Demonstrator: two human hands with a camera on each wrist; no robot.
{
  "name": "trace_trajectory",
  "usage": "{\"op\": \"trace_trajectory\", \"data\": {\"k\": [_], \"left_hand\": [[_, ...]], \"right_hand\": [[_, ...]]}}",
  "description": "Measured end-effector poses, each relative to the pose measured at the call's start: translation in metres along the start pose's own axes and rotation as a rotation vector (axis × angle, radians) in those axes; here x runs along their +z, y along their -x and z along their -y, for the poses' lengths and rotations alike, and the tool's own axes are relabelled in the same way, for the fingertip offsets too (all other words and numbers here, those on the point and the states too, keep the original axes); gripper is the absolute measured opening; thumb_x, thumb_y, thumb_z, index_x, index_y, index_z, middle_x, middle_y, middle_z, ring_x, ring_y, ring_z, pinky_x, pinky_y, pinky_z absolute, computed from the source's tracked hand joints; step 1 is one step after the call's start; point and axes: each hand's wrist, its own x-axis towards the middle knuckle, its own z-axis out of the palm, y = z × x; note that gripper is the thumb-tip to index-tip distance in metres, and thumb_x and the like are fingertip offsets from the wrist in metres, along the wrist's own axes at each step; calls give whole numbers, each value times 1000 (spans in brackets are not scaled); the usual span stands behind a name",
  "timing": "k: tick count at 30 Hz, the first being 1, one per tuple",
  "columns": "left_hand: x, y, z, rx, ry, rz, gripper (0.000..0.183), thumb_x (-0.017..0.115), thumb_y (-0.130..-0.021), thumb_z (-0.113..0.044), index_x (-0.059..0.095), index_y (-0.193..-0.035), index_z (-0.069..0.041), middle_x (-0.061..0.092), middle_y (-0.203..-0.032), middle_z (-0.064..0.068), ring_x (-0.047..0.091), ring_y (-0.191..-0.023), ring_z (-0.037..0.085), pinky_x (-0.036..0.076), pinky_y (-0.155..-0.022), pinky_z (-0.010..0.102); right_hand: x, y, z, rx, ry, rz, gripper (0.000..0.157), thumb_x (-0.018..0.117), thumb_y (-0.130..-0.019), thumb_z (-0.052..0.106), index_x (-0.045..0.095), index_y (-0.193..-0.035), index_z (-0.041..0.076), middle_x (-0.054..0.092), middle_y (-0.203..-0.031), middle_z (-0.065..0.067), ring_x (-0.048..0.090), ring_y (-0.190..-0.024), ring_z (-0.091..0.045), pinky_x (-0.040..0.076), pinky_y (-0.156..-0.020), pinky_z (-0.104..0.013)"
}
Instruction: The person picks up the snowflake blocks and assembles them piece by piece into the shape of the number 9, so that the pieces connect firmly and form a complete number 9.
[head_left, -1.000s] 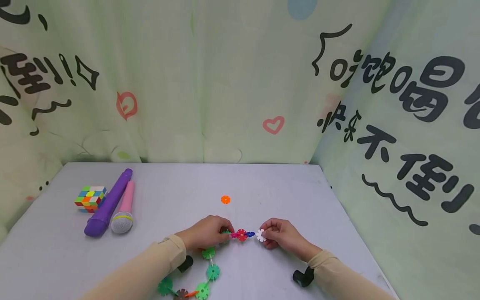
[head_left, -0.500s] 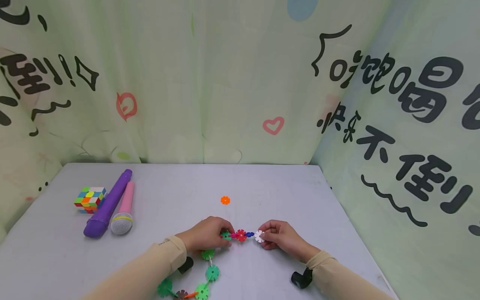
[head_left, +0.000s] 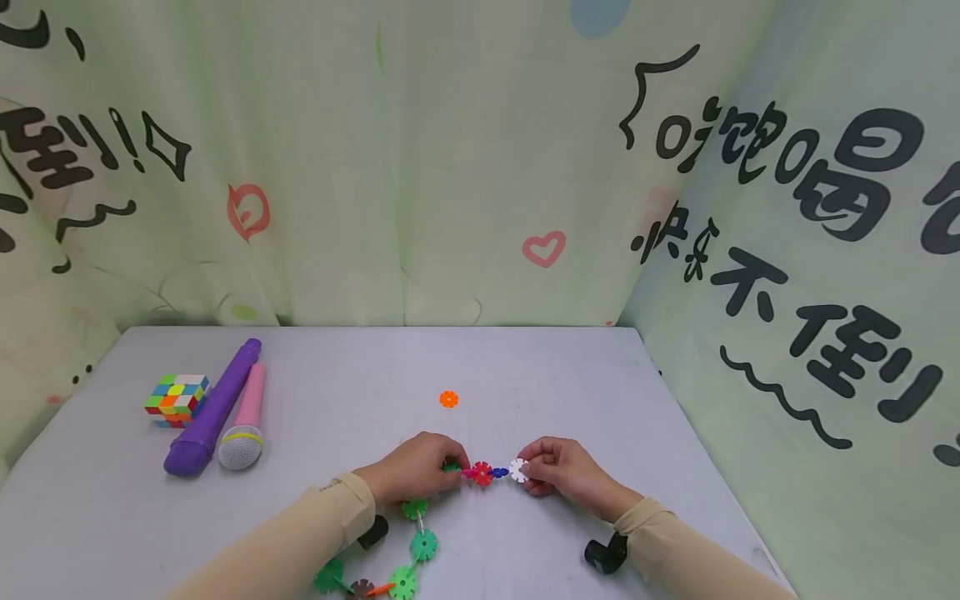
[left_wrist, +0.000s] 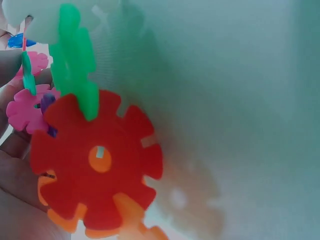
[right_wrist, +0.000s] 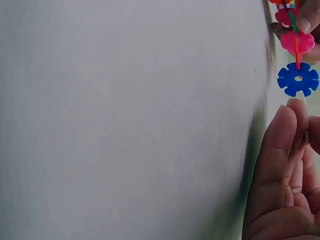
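Note:
My left hand [head_left: 418, 467] pinches a green notched disc [head_left: 452, 467] in a chain of colourful snowflake discs. From there the chain runs right through a pink disc [right_wrist: 297, 42] and a red disc [head_left: 482, 473] to a blue disc [right_wrist: 290, 80]. Thumb and fingers of my right hand [head_left: 561, 468] pinch a white snowflake disc [head_left: 517, 471], its edge right at the blue disc's rim. In the left wrist view, a large red disc [left_wrist: 70, 150] and a green disc [left_wrist: 75, 55] hang below the hand. Part of the chain is hidden behind my left hand.
Beyond the hands lies a loose orange disc [head_left: 448, 399]. On the left are a puzzle cube [head_left: 177, 400], a purple microphone [head_left: 213, 408] and a pink microphone [head_left: 253, 400]. The chain's lower loop, with a green disc [head_left: 423, 546], curves toward the front edge.
The white disc has come slightly left, closing the small gap to the blue disc. The green disc under my left fingers turned face-on, then back toward edge-on.

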Motion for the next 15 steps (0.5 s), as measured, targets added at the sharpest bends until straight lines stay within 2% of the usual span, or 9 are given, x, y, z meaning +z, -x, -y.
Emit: {"op": "trace_trajectory", "data": {"k": [15], "left_hand": [[0, 1, -1, -1, 12, -13, 12, 70, -90, -9, 75, -102, -10, 67, -94, -8, 55, -84, 11, 49, -79, 28]], "right_hand": [[2, 0, 2, -2, -10, 2, 27, 71, -93, 10, 61, -113, -7, 70, -93, -12, 70, -81, -22, 58, -75, -36]]}}
